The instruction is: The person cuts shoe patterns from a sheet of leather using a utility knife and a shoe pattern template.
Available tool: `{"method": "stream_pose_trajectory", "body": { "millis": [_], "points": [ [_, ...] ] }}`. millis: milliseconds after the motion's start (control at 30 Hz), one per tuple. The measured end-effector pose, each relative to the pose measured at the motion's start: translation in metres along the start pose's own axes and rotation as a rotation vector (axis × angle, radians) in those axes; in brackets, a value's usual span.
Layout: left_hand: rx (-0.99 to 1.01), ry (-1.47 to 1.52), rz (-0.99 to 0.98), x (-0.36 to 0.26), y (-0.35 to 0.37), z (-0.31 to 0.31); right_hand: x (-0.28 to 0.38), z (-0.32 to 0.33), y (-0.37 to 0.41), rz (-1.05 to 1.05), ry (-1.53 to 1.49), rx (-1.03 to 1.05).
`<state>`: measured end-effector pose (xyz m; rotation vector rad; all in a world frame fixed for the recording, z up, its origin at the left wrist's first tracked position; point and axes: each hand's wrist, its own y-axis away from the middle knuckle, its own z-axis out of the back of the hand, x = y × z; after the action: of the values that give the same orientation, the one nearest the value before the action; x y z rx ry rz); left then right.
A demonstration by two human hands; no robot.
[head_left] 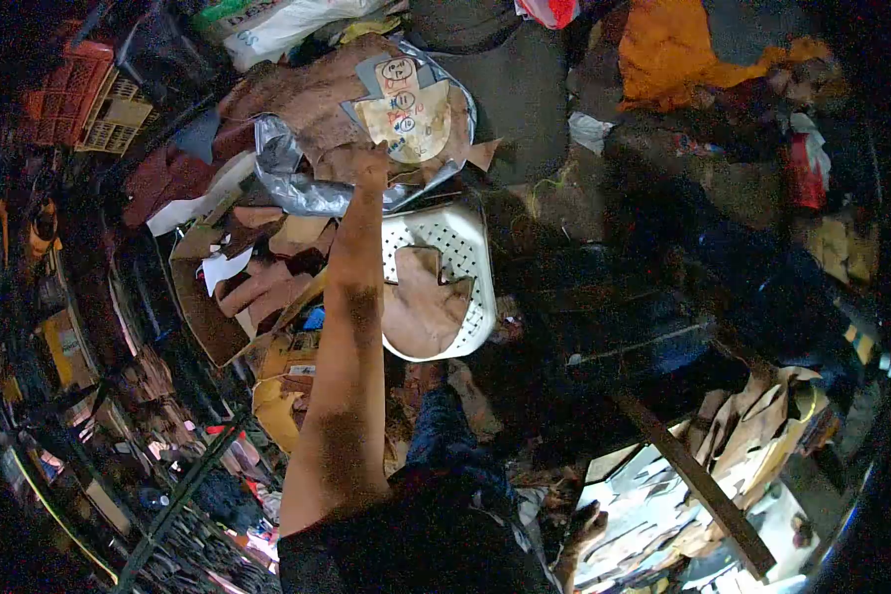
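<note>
My left arm stretches forward, and my left hand (370, 166) is at a pile of brown leather sheets (307, 104), fingers drawn together on the leather. Beside the hand lies a pale pattern piece (421, 124) marked with circled numbers in black and red. Silver plastic sheeting (307, 188) wraps the front of the pile. Nearer to me, a white perforated basket (477, 297) holds a cut piece of brown leather (426, 312). At the lower edge my right hand (586, 530) is low beside my body, near brightly lit cut pieces; its fingers are small and dark here.
An open cardboard box (203, 317) of leather scraps stands left of the basket. Red and cream crates (69, 94) are at the far left. A wooden bar (698, 485) crosses above the lit pieces at lower right. Orange material (663, 54) lies at the back right.
</note>
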<state>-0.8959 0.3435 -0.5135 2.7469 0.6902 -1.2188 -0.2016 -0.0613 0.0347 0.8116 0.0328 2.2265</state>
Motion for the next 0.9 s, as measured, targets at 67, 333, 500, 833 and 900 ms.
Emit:
{"method": "stream_pose_trajectory", "body": {
  "millis": [67,333,500,833,900],
  "points": [
    [0.194,0.043,-0.087,0.014,-0.012,0.026,-0.019,0.002,-0.003,-0.063,-0.006,0.010],
    [-0.175,0.072,0.092,-0.009,0.000,-0.013,-0.040,-0.001,0.001,0.077,0.063,-0.108],
    [-0.429,-0.050,0.291,-0.060,-0.012,-0.089,0.016,-0.011,0.008,-0.157,-0.045,-0.108],
    [-0.374,-0.143,0.619,-0.182,0.032,-0.227,-0.033,0.012,-0.004,-0.188,-0.047,0.072],
    [-0.353,0.046,0.707,-0.193,0.057,-0.293,-0.097,0.008,-0.014,-0.158,-0.146,0.053]
  ]
}}
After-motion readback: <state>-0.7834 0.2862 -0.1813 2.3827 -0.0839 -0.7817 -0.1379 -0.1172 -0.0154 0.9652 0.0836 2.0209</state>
